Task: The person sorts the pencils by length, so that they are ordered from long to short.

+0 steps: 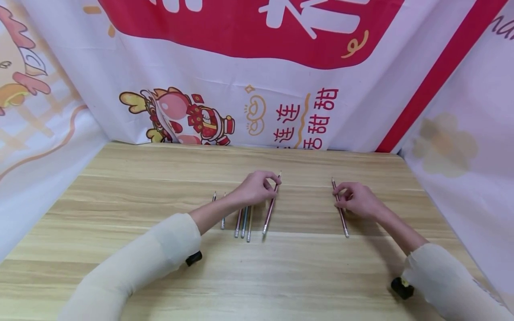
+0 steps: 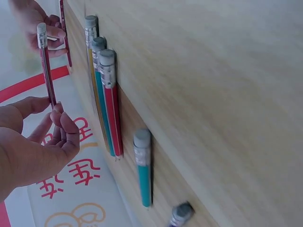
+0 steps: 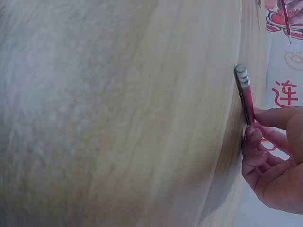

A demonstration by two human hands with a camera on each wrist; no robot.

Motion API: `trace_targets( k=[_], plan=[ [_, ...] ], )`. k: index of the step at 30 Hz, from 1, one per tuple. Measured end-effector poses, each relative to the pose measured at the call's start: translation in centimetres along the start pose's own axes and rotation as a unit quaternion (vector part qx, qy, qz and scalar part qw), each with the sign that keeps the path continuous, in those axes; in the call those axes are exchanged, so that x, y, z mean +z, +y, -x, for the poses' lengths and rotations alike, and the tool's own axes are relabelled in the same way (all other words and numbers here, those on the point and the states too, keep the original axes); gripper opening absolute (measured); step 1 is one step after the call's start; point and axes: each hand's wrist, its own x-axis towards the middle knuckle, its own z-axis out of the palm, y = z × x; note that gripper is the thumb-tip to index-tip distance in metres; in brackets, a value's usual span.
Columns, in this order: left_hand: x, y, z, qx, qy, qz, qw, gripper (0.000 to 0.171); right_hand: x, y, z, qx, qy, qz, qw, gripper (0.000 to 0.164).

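Observation:
My left hand (image 1: 257, 187) pinches a dark red striped pencil (image 1: 269, 213) between thumb and fingertips. In the left wrist view that pencil's white eraser end (image 2: 42, 35) points away from the hand, raised off the wood. Farther right, my right hand (image 1: 358, 199) pinches another red striped pencil (image 1: 342, 217) near its middle, close over the table, eraser end toward me. Beside and partly under the left forearm lie a red pencil (image 2: 112, 106), a teal pencil (image 2: 100, 61) and a yellow pencil (image 2: 89, 35), side by side. A second teal pencil (image 2: 144, 175) lies apart.
One more pencil (image 1: 214, 196) pokes out beyond the left forearm, most of it hidden. The wood-grain table (image 1: 281, 276) meets a printed cloth (image 1: 237, 80) at the back, with more cloth at both sides. Black devices (image 1: 402, 288) sit under the sleeves.

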Motion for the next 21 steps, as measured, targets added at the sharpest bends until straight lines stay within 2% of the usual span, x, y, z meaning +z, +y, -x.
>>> trace_targets(
  k=[14, 21],
  plan=[
    [2.1, 1.3, -1.9, 0.028, -0.016, 0.001, 0.9995, 0.035, -0.1, 0.8, 0.1, -0.031, 0.012, -0.017, 0.999, 0.029],
    [3.1, 2.0, -2.9, 0.034, -0.02, 0.001, 0.9992, 0.036, 0.1, 0.9, 0.0, -0.028, 0.016, -0.034, 0.999, 0.029]
  ],
)
